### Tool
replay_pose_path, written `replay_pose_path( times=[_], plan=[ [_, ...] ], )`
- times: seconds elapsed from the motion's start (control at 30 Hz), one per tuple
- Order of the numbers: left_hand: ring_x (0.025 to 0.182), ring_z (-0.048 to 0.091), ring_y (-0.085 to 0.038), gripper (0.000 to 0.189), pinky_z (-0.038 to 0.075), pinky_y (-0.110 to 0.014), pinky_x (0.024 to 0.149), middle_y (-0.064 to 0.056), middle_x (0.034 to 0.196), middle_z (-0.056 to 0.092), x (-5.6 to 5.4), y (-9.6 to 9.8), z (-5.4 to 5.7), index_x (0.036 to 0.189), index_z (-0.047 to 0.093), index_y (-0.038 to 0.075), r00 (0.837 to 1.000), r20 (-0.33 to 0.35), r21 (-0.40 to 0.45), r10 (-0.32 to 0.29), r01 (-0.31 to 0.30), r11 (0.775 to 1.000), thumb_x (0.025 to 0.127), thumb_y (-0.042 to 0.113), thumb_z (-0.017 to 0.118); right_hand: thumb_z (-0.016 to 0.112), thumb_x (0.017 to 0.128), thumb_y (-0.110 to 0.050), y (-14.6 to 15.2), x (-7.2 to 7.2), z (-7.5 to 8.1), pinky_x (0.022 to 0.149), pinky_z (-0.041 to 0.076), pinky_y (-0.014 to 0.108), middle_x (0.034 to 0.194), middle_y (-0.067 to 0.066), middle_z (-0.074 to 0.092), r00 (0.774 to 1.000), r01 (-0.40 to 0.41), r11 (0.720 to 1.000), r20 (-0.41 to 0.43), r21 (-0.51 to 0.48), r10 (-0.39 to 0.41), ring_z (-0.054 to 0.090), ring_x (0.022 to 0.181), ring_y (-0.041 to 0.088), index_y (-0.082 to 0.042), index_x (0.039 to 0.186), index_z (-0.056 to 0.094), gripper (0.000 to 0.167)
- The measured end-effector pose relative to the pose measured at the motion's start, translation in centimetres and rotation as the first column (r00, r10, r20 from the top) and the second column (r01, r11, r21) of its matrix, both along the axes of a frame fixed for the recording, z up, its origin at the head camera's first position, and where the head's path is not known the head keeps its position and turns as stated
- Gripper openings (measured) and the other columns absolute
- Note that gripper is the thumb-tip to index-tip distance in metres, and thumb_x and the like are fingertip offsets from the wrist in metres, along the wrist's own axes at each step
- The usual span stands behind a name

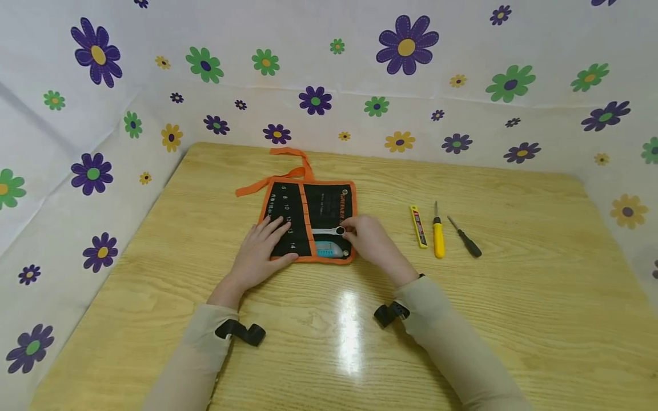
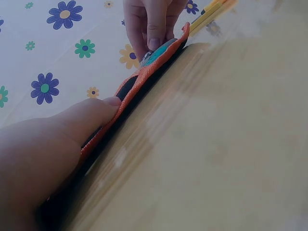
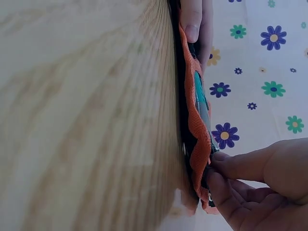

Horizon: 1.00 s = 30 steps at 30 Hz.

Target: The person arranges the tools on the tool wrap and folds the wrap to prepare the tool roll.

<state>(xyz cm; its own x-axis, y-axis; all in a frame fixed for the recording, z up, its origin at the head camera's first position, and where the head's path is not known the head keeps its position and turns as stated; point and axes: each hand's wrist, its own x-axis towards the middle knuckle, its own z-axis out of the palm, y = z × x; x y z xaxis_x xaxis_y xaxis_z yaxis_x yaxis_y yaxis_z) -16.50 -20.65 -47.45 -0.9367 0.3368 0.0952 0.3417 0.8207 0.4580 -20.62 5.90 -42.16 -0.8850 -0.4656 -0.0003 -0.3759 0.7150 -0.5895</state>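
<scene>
A black tool pouch (image 1: 325, 201) with orange edging lies unrolled on the table, its numbered pockets on the left side. My left hand (image 1: 259, 251) rests over those pockets with fingers extended; its thumb (image 2: 98, 113) lies along the near edge. At the pouch's right part, my right hand (image 1: 371, 240) pinches the ring end of a silver wrench (image 1: 326, 231) between thumb and fingers. The wrench's other end is hidden in a pocket. Nearer me, a teal-and-grey item (image 1: 329, 249) sticks out of another pocket; its kind is unclear.
Right of the pouch lie a yellow narrow case (image 1: 418, 227), a yellow-handled screwdriver (image 1: 438, 237) and a dark-handled screwdriver (image 1: 466, 240). Orange tie straps (image 1: 288, 171) spread behind the pouch. A flower-print cloth (image 1: 349, 68) hangs around the wooden table (image 1: 308, 342).
</scene>
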Motion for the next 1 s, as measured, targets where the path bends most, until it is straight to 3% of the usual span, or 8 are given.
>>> replay_pose_path(
  times=[0.37, 0.53, 1.0],
  plan=[
    [0.144, 0.010, -0.029, 0.075, 0.005, -0.049, 0.115, -0.007, 0.155, 0.026, 0.3, -0.3, 0.1, 0.150, 0.033, 0.017, 1.000, 0.003, 0.005, 0.011, -0.011, 1.000, 0.090, 0.055, 0.057, 0.065, 0.090, -0.003, -1.1, -0.3, 0.4, 0.072, 0.054, 0.031, 0.106, 0.016, 0.068, 1.000, -0.017, 0.996, -0.005, 0.084, 0.017, 0.065, 0.089, 0.024, 0.004, 0.112, 0.069, 0.023],
    [0.144, 0.010, -0.029, 0.074, 0.005, -0.049, 0.115, -0.007, 0.155, 0.026, 0.4, -0.2, 0.2, 0.150, 0.034, 0.017, 1.000, 0.007, 0.005, 0.013, -0.013, 1.000, 0.090, 0.054, 0.058, 0.066, 0.089, -0.002, -1.2, -0.4, 0.3, 0.067, 0.052, 0.029, 0.100, 0.015, 0.068, 1.000, -0.014, 0.992, 0.019, 0.126, 0.011, 0.061, 0.079, 0.020, 0.004, 0.113, 0.069, 0.024],
    [0.144, 0.011, -0.028, 0.074, 0.006, -0.049, 0.115, -0.006, 0.155, 0.026, 0.1, 0.0, 0.1, 0.149, 0.036, 0.017, 1.000, 0.006, 0.019, 0.011, -0.011, 1.000, 0.090, 0.056, 0.057, 0.064, 0.090, -0.001, 0.2, -0.1, 0.4, 0.071, 0.051, 0.034, 0.093, 0.012, 0.065, 0.996, 0.030, 0.998, 0.087, 0.057, -0.035, 0.060, 0.083, 0.023, 0.003, 0.115, 0.066, 0.026]
  ],
)
